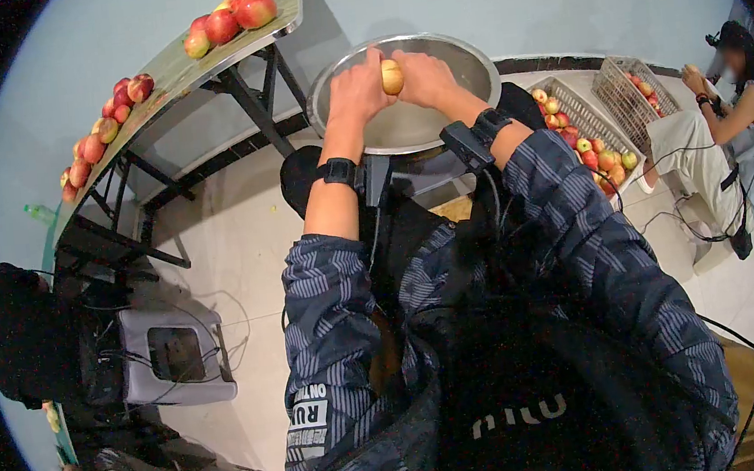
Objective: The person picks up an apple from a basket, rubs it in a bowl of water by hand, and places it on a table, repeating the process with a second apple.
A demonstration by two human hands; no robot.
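Observation:
A yellowish apple (392, 78) with a bit of red at its upper end sits between my two hands, over a wide metal basin (472, 110). My left hand (359, 90) is closed around the apple from the left side. Against its right side presses my right hand (426, 77), with the fingers curled; whatever they hold is hidden from this angle. Both wrists wear dark straps with small devices. The inside of the basin shows as pale grey below my hands.
Left, a long table (165, 91) bears several red apples (222, 25). Two crates of apples, one nearer (576, 112) and one farther (614, 90), stand right, near a seated person (734, 124). Grey stools (138, 349) and loose cables lie around on the floor.

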